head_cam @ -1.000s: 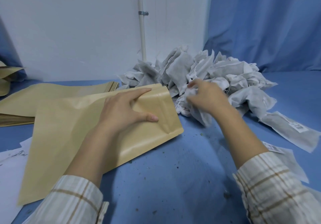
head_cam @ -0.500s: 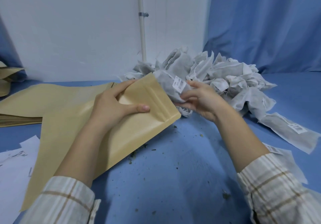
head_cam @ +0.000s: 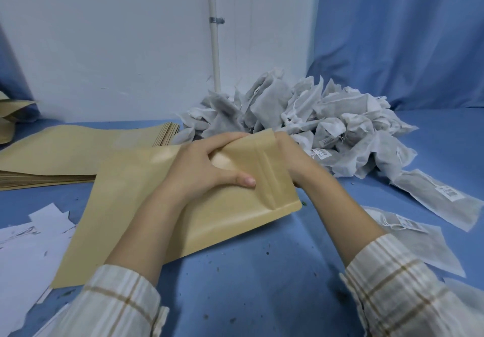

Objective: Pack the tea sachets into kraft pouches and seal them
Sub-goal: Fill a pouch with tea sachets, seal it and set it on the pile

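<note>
Centre table: kraft pouch (head_cam: 209, 205) light, floppy, I'd hold near zip mouth | left hand (head_cam: 199, 169) pinches mouth | right hand (head_cam: 293, 158) reaches inside, grip unseen | sachet pile (head_cam: 301, 127) far right, soft

Cream plaid sleeves (head_cam: 123, 302) (thin tan and grey stripes), cuffs loose.

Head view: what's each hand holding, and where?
Left hand grips the tan kraft paper pouch at its open mouth end, thumb on top. Right hand is inside the mouth; what its fingers hold cannot be told.
</note>
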A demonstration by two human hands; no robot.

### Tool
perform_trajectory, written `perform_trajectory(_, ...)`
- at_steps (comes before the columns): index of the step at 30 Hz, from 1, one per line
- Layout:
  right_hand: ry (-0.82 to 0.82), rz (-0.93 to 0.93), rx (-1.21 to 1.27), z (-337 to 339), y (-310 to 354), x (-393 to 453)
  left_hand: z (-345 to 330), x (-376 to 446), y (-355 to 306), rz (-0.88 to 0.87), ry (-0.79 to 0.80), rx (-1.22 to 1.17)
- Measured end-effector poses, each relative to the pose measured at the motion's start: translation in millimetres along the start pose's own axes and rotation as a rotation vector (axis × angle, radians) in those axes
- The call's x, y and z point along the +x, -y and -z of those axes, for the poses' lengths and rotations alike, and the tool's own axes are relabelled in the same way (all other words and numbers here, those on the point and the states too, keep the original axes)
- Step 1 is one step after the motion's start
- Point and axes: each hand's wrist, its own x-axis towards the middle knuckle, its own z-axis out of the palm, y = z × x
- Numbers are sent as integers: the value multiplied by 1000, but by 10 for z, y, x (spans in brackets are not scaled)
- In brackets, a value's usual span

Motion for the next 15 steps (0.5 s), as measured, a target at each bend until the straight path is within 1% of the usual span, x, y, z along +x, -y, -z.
perform_trajectory(1, -21, -97, 51, 0, -39, -14, -30, 8, -9, -7, 4, 7)
perform_trajectory(2, 13, -152, 80, 49, -151, -74, -51, 14, -16, -12, 8, 17)
perform_trajectory(4, 113, -273, 41, 73, -226, -100, -69, 24, -32, -2, 18, 46)
perform_trajectory(6, 166, -412, -10, 20, -97, -64, -69, 35, -66, 3, 27, 90)
perform_trajectory(7, 184, -441, -14, 15, -50, -79, -67, 39, -90, -6, 33, 117)
perform_trajectory(9, 197, -428, 15, 41, -68, -86, -63, 41, -154, -42, 41, 177)
perform_trajectory(11, 191, -406, -26, 51, -10, -127, -38, 17, -227, -61, 58, 214)
perform_trajectory(13, 213, -434, -29, 21, 81, -214, 18, -19, -291, -71, 110, 229)
perform_trajectory(15, 265, -443, 37, -41, 158, -285, 112, -73, -357, -93, 162, 274)
